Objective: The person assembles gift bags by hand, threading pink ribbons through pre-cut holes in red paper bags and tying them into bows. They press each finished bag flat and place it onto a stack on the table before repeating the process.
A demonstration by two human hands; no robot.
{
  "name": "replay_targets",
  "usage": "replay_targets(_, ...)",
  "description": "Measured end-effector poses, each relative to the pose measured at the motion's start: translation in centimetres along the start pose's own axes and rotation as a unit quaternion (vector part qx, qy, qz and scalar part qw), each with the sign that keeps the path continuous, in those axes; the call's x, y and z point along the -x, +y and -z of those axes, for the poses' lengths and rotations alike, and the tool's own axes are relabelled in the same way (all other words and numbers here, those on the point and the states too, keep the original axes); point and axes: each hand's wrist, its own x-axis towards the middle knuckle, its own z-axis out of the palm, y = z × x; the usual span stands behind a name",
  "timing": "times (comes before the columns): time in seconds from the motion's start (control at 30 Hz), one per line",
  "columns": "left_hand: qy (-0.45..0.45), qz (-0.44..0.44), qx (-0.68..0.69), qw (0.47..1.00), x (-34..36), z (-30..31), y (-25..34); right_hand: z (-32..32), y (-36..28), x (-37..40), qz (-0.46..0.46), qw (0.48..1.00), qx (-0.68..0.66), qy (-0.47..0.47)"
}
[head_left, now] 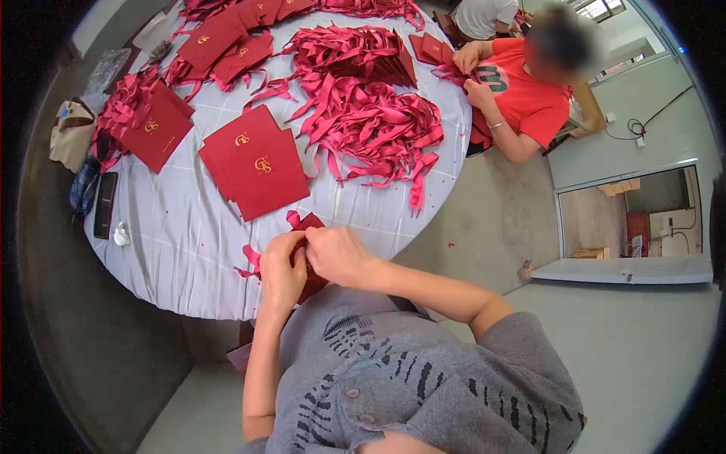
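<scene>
My left hand (281,266) and my right hand (338,256) meet at the near edge of the round table (181,257), both gripping a red paper bag (305,222) with a red ribbon (251,261) trailing from its left side. Most of the bag is hidden under my fingers. Just beyond it lies a stack of flat red bags with gold logos (257,163).
A big heap of red ribbons (370,113) covers the table's far middle. More red bag stacks (155,129) lie left and at the back (227,41). A person in a red shirt (522,91) works at the far right edge. A black phone (104,204) lies at the left.
</scene>
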Motion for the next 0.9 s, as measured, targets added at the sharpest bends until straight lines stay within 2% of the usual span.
replay_targets(0.13, 0.001, -0.007, -0.002, 1.000, 0.1, 0.0, 0.1, 0.4, 0.6, -0.3, -0.030, 0.999, 0.009, -0.037)
replay_targets(0.2, 0.006, 0.002, 0.001, 1.000, 0.2, 0.2, 0.0, 0.4, 1.2, -0.7, -0.070, 0.985, -0.146, -0.062)
replay_targets(0.23, 0.004, 0.001, 0.003, 1.000, 0.2, 0.5, 0.1, 0.5, 1.2, -0.5, -0.089, 0.980, -0.163, -0.075)
replay_targets(0.33, -0.004, 0.006, -0.003, 1.000, 0.2, 1.1, 0.6, 0.6, 1.4, 0.0, -0.052, 0.987, -0.135, -0.063)
replay_targets(0.4, -0.018, 0.003, -0.015, 1.000, 0.2, 1.5, 1.3, 3.1, -0.1, 0.0, -0.092, 0.982, -0.120, -0.110)
replay_targets(0.43, -0.028, 0.009, -0.013, 0.999, 0.2, 1.7, 1.5, 3.7, -0.3, 0.1, -0.084, 0.986, -0.115, -0.088)
replay_targets(0.5, -0.026, -0.002, -0.008, 1.000, 0.5, 1.6, 1.6, 4.5, -0.2, -0.1, 0.027, 0.992, -0.085, 0.088)
replay_targets(0.57, -0.020, 0.007, 0.004, 1.000, 0.8, 1.1, 1.8, 5.5, 0.1, -0.8, 0.043, 0.993, -0.069, 0.083)
replay_targets(0.67, -0.022, -0.019, 0.004, 1.000, 1.2, 0.7, 2.3, 5.8, 0.8, -1.8, 0.131, 0.990, -0.007, -0.047)
replay_targets(0.7, -0.023, -0.024, 0.000, 0.999, 1.5, 0.3, 2.2, 6.1, 0.8, -2.1, 0.128, 0.991, -0.007, -0.043)
replay_targets(0.77, -0.030, -0.035, -0.014, 0.999, 1.9, -0.4, 2.1, 6.9, 0.7, -2.5, 0.132, 0.977, 0.083, -0.148)
replay_targets(0.8, -0.037, -0.038, -0.014, 0.998, 2.1, -0.7, 2.1, 7.0, 0.8, -2.8, 0.127, 0.978, 0.081, -0.143)
replay_targets(0.87, -0.030, -0.086, -0.061, 0.994, 2.3, -1.3, 2.4, 6.9, 0.9, -3.9, 0.092, 0.939, 0.159, -0.290)
replay_targets(0.9, -0.031, -0.079, -0.059, 0.995, 2.3, -1.4, 2.6, 7.0, 0.7, -4.5, 0.060, 0.926, 0.152, -0.340)
